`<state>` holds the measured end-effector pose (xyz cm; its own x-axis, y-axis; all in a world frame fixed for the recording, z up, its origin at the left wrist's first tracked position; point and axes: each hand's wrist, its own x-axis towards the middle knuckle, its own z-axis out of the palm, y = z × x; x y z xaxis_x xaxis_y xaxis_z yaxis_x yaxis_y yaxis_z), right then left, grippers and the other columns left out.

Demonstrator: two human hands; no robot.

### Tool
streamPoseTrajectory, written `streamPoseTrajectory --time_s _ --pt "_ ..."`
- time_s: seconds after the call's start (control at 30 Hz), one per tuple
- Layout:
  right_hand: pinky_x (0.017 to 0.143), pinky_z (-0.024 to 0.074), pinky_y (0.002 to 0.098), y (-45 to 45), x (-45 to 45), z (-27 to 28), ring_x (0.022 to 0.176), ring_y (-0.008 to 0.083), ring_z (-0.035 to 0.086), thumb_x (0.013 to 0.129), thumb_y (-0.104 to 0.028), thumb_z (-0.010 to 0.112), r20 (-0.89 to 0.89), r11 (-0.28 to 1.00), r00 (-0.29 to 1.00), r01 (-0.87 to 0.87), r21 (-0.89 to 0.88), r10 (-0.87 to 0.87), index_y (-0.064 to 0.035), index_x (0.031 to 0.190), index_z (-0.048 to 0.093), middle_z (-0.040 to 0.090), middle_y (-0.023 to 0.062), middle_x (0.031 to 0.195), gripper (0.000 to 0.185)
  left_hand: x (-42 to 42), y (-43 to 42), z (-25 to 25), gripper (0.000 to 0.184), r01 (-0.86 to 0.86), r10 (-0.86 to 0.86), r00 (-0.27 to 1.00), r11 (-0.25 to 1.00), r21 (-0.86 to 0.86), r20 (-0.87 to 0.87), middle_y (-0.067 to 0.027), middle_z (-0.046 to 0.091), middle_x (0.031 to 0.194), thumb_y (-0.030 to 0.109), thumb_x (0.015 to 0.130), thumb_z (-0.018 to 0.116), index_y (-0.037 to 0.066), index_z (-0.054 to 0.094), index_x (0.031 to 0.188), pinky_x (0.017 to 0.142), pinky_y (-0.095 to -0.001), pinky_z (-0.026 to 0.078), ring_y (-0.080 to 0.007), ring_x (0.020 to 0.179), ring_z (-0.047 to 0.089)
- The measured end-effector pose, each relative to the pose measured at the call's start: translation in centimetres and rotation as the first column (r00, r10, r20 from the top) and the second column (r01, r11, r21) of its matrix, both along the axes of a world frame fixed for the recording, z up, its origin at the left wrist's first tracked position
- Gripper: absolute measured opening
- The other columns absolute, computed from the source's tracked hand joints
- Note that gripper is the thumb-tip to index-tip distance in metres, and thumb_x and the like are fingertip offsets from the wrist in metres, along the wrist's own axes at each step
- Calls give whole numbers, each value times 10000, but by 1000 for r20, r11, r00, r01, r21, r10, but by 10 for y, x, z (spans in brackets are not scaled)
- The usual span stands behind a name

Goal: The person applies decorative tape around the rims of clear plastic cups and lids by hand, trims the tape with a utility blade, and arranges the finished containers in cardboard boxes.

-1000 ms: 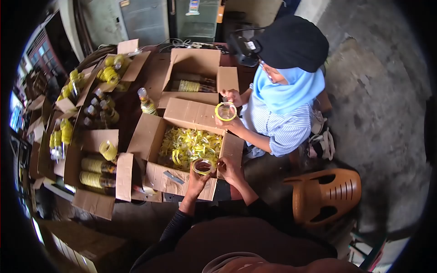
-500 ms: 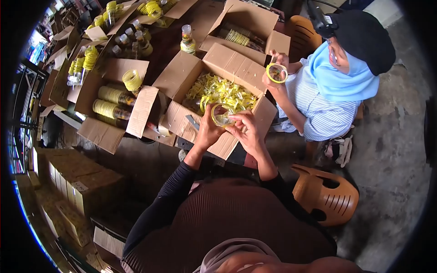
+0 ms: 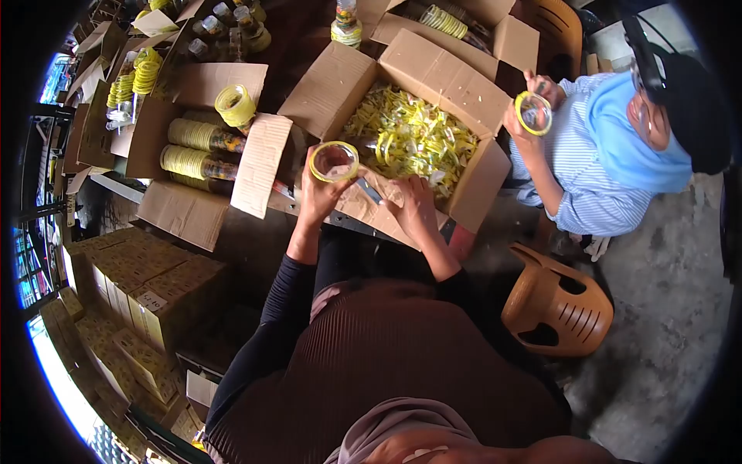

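My left hand [image 3: 318, 193] is closed around a clear plastic jar [image 3: 334, 161] with a yellow rim, its round opening facing up. Just to the right, my right hand [image 3: 414, 205] has its thumb and fingers at the near end of a slim grey cutter knife [image 3: 369, 191]. The knife lies over the front flap of an open cardboard box [image 3: 402, 232]. Inside that box is a heap of yellow and clear plastic strips [image 3: 417, 143], beyond both hands. How firmly the right fingers grip the knife is partly hidden.
Left of my hands, an open carton [image 3: 182, 213] holds stacked yellow-rimmed jars [image 3: 185, 162]. One more jar [image 3: 235, 107] stands upright there. A co-worker [image 3: 599, 139] at the right holds a similar jar [image 3: 533, 113]. An orange plastic chair [image 3: 560, 301] stands at my right; closed cartons [image 3: 147, 282] sit lower left.
My right hand has left the jar and come down to the knife on the flap. My left hand holds the jar alone, moved slightly left. The whole view has shifted.
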<state>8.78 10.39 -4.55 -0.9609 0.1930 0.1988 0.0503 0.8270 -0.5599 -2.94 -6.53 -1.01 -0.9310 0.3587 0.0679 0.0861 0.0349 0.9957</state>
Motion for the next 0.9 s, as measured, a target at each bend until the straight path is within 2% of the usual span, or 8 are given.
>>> streamPoseTrajectory --time_s 0.03,0.2,0.3,0.37,0.5,0.7,0.77,0.9 --pt "789 439 426 -5 -5 0 926 325 529 670 -199 807 -2 1000 1000 -1 -1 1 -54 1038 585 546 125 981 454 -4 -3 -6 543 34 -34 999 999 43 2 -64 591 993 97 676 860 17 497 1072 842 -289 489 -142 930 587" --pt "770 442 412 -16 -28 -19 899 309 544 630 -165 825 110 993 988 116 -29 -112 -74 982 572 564 101 934 443 -23 -13 -7 709 225 -224 974 973 -53 23 -85 563 1063 150 701 842 10 398 1237 894 -326 465 -167 1008 564" --pt "758 452 403 -7 -31 -26 860 292 563 644 -108 810 135 981 981 152 -117 -136 -72 967 583 575 89 866 397 -38 -19 -6 653 303 -300 953 950 -73 42 -114 560 1054 77 703 761 -16 410 1246 907 -323 449 -205 1007 572" --pt "751 459 407 -5 -30 -28 844 287 571 660 -82 793 188 940 970 204 -272 -156 -62 931 598 575 89 848 335 -48 -18 -13 627 333 -330 943 941 -58 49 -112 560 1061 69 708 752 -14 424 1237 921 -322 440 -211 1017 569" --pt "735 496 380 -8 -29 -36 817 262 604 678 -49 779 225 924 956 249 -291 -187 -51 895 611 593 88 857 274 -63 -14 -13 565 391 -387 920 916 -88 57 -117 572 1078 51 720 737 -12 464 1210 938 -326 431 -230 1033 568" --pt "722 541 298 -13 -35 -31 776 191 651 756 7 712 235 781 947 314 -540 -218 -25 876 593 609 92 868 172 -69 -4 0 606 290 -299 951 951 -107 -83 -128 622 972 127 688 825 -5 478 1167 868 -347 479 -246 927 621" --pt "690 524 298 -11 -35 -26 757 179 640 779 29 673 230 788 949 309 -533 -216 -17 901 585 604 88 851 158 -66 -2 11 611 234 -253 963 956 -178 -90 -84 605 970 171 682 859 14 478 1134 819 -303 485 -171 900 598" --pt "651 489 288 -11 -41 28 714 167 610 811 16 658 15 875 970 225 -429 -242 -16 962 578 615 78 854 173 -51 5 14 543 150 -153 985 988 -47 -83 -66 583 972 158 720 837 26 467 1096 807 -289 484 -147 907 580"
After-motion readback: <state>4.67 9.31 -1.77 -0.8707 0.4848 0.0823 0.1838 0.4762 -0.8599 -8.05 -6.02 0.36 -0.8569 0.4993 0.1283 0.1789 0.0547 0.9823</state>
